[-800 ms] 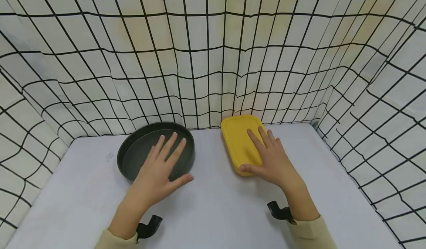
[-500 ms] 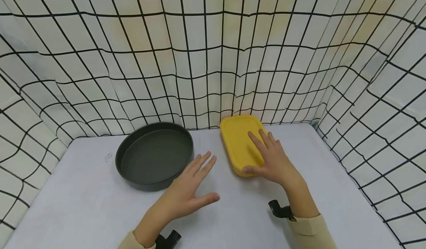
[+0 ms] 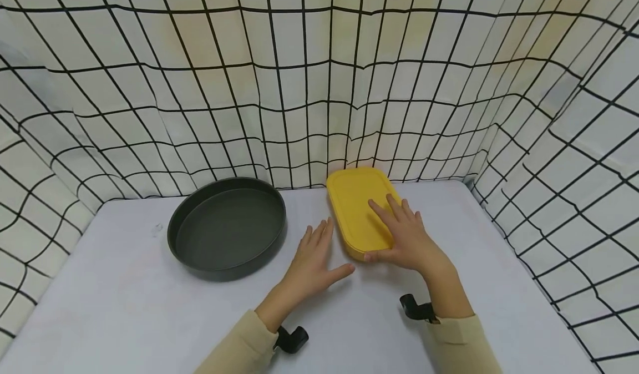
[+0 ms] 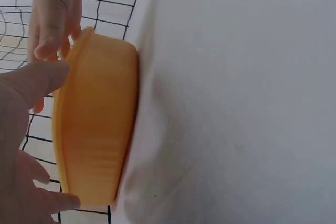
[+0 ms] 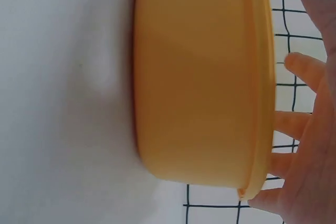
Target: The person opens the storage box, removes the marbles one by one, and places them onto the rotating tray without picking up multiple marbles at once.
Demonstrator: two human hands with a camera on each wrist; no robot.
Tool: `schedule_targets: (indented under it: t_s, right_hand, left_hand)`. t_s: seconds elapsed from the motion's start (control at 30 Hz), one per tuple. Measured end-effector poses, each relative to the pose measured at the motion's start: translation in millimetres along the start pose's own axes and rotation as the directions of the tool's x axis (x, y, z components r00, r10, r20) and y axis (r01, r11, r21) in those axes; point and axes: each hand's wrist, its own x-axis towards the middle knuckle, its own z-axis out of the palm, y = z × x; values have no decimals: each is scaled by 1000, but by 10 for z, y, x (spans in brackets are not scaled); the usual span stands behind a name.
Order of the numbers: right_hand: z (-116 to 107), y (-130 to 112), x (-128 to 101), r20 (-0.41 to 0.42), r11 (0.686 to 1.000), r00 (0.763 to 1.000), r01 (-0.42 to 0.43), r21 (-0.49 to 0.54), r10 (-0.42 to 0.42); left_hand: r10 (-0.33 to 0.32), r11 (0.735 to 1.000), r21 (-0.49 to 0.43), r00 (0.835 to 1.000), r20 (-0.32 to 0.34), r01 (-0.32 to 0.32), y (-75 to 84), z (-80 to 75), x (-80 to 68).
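Note:
A yellow lidded box (image 3: 356, 205) stands at the back of the white table, close to the checked cloth wall. My right hand (image 3: 401, 232) lies flat on its lid, fingers straight, the thumb along the near edge. My left hand (image 3: 317, 254) lies flat just left of the box, fingers spread and pointing along its left side; whether they touch it I cannot tell. The left wrist view shows the box (image 4: 97, 124) side on, with my left fingers (image 4: 26, 85) close to its rim. In the right wrist view my right fingers (image 5: 307, 129) reach over the lid of the box (image 5: 199, 87).
A dark round pan (image 3: 227, 230) with nothing in it sits left of my left hand. White cloth with a black grid (image 3: 319, 85) walls the table at the back and on both sides. The white table top (image 3: 125, 307) stretches toward me.
My left hand has left the dark pan and moved right across the table to the yellow box's left side. The right hand has stayed on the lid.

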Motion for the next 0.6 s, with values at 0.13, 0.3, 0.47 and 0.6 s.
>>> schedule_targets:
  t_s: [0.13, 0.3, 0.47, 0.6]
  right_hand:
    - [57, 66, 23, 27, 1000, 1000, -13, 6, 13]
    - [154, 84, 43, 22, 1000, 1000, -21, -10, 21]
    - [170, -7, 60, 9, 999, 1000, -20, -33, 21]
    - [177, -31, 60, -3, 998, 1000, -24, -53, 24]
  left_hand:
    - [-20, 989, 148, 1000, 2, 19, -16, 83, 132]
    - [-28, 993, 112, 999, 23, 26, -103, 152, 248]
    - [12, 993, -115, 1000, 14, -11, -267, 175, 356]
    - [35, 984, -173, 999, -14, -36, -330, 154, 376]
